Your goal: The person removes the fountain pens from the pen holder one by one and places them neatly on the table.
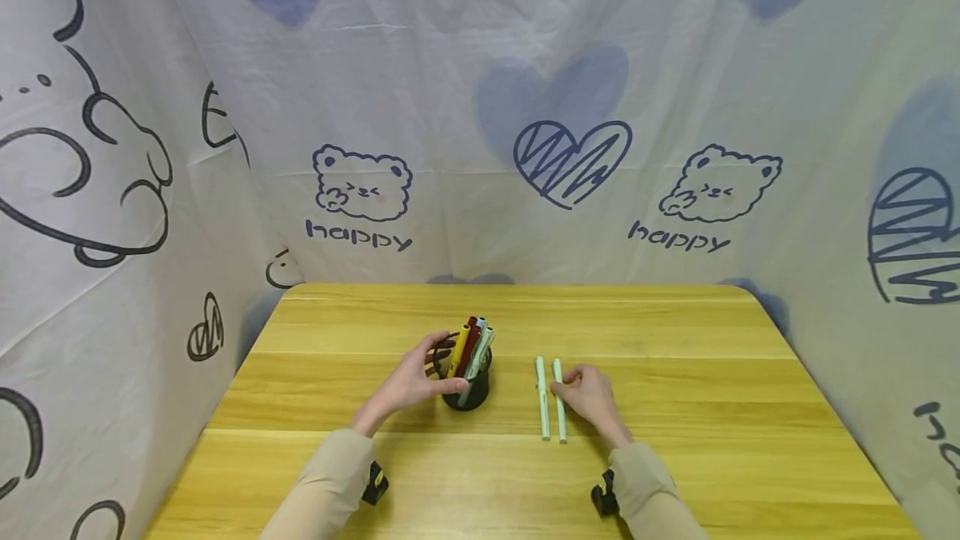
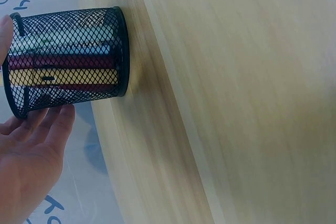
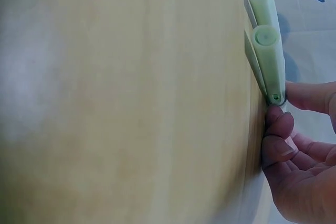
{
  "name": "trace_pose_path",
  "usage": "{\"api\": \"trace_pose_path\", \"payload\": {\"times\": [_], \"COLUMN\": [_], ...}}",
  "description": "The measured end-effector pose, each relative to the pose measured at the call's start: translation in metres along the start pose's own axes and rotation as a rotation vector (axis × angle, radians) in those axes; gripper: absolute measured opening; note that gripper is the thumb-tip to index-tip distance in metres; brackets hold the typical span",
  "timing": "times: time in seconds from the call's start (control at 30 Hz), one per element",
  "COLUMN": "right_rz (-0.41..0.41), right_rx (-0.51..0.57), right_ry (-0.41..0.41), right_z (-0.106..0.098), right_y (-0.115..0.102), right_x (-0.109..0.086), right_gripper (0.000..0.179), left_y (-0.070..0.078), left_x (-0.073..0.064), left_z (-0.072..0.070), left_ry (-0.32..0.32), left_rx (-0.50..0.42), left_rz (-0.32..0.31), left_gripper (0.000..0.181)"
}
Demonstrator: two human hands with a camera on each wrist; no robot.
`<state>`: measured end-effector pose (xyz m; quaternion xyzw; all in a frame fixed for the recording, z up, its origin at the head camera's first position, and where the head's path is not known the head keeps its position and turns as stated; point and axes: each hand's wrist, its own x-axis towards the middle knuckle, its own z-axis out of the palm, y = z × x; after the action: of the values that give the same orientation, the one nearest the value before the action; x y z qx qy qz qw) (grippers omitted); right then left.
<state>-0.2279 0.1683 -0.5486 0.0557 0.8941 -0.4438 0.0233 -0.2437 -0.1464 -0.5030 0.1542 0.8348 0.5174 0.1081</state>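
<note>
A black mesh pen holder (image 1: pixel 467 400) stands on the table with several pens in it, among them a yellow pen (image 1: pixel 459 350), a dark red one and pale green ones. My left hand (image 1: pixel 405 380) holds this pen holder from its left side, thumb at the near rim and fingers round the far side; its mesh wall (image 2: pixel 68 56) fills the upper left of the left wrist view. To the right, two pale green pens lie side by side, the left pen (image 1: pixel 543 408) and the right pen (image 1: pixel 560 415). My right hand (image 1: pixel 591 394) pinches the right pen (image 3: pixel 270 66) between thumb and fingers.
The wooden table (image 1: pixel 712 407) reaches back to a white curtain (image 1: pixel 457 173) printed with hearts and bears, which also hangs on both sides. A small black device (image 1: pixel 375 483) sits at the left wrist and another device (image 1: pixel 603 493) at the right.
</note>
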Motion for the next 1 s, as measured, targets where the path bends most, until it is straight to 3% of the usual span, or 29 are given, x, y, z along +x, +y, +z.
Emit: {"api": "trace_pose_path", "payload": {"times": [1.0], "right_rz": [-0.009], "right_rx": [0.004], "right_ry": [-0.018], "right_z": [-0.0018], "right_y": [-0.0014], "right_x": [0.0012], "right_gripper": [0.023], "left_y": [-0.0019], "left_x": [0.0007], "left_z": [0.0007], "left_ry": [0.001], "left_rx": [0.004], "left_rz": [0.003], "left_gripper": [0.093]}}
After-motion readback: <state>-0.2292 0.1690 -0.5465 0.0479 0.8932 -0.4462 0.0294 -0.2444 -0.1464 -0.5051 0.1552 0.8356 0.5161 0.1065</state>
